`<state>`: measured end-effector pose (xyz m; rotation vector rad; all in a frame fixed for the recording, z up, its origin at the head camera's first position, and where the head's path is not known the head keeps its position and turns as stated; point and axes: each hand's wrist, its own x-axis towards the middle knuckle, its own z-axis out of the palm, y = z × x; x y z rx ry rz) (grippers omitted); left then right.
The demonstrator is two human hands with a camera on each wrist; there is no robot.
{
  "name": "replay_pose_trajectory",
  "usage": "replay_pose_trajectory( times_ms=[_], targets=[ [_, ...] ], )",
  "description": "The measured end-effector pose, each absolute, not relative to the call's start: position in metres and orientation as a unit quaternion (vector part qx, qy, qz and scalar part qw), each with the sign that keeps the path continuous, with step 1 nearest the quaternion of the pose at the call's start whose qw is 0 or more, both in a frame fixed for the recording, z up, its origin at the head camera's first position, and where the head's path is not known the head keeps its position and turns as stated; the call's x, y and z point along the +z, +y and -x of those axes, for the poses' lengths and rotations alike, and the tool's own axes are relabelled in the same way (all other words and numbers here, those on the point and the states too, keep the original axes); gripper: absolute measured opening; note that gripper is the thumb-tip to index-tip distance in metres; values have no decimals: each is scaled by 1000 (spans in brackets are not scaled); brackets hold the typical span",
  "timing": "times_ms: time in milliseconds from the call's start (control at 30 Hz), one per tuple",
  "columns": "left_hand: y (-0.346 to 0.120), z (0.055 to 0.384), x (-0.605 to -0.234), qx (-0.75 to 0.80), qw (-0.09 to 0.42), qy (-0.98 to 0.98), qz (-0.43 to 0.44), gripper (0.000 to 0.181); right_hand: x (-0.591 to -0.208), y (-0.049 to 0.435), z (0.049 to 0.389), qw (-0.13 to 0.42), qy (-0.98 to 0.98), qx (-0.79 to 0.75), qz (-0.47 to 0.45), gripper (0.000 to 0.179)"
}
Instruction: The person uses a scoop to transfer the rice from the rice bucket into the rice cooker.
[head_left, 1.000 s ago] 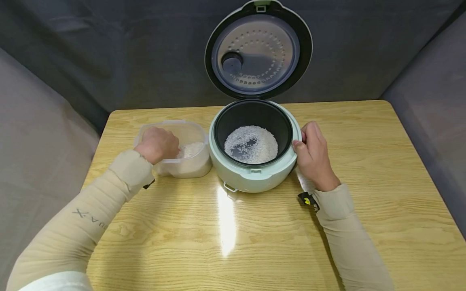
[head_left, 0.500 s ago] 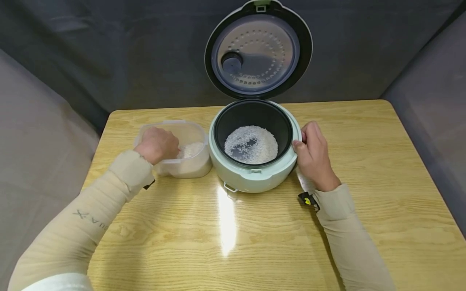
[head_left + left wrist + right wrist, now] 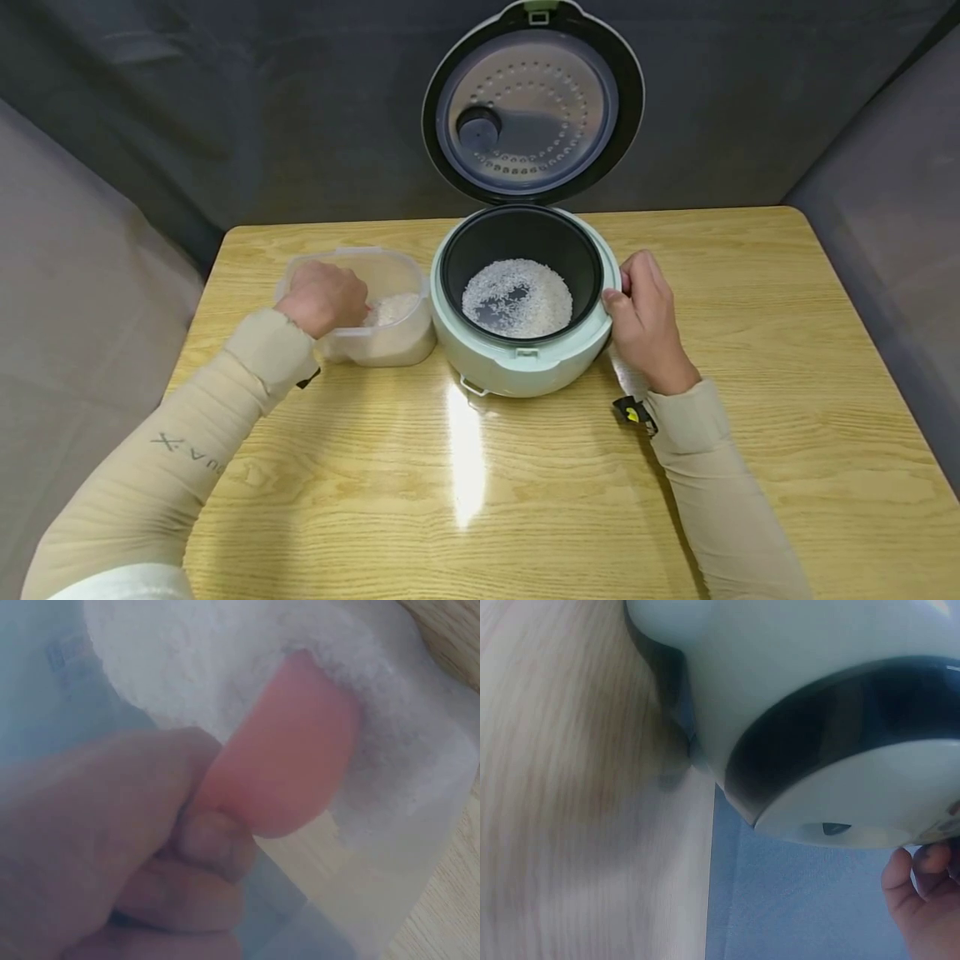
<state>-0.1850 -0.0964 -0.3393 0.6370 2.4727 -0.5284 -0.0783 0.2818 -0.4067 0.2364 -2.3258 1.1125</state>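
A clear plastic container point(image 3: 408, 354) with white rice point(image 3: 393, 308) stands on the left. My left hand point(image 3: 326, 298) reaches into it. In the left wrist view, thumb and curled fingers pinch a pink scoop point(image 3: 289, 750), its far edge sunk in the rice. The head view largely hides this scoop behind the hand. Right beside the container is a pale green rice cooker point(image 3: 517, 375), lid point(image 3: 555, 92) raised. Loose rice point(image 3: 551, 308) covers most of its dark inner pot point(image 3: 525, 229). My right hand point(image 3: 648, 325) grips the cooker's right side, thumb at the rim.
Both vessels stand towards the back of a wooden table point(image 3: 450, 533). Behind the table hangs a dark grey cloth point(image 3: 300, 108), with grey cloth at both sides too. A small wire-like loop point(image 3: 474, 387) sticks out at the cooker's front base.
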Motion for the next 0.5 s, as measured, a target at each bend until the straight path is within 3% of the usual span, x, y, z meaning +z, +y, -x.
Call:
replay_pose_trajectory(
  times_ms=[500],
  targets=[
    [-98,184,-338,-186,254,919,-238,37,-408,282,79,282,-861,413,-94,18]
  ],
)
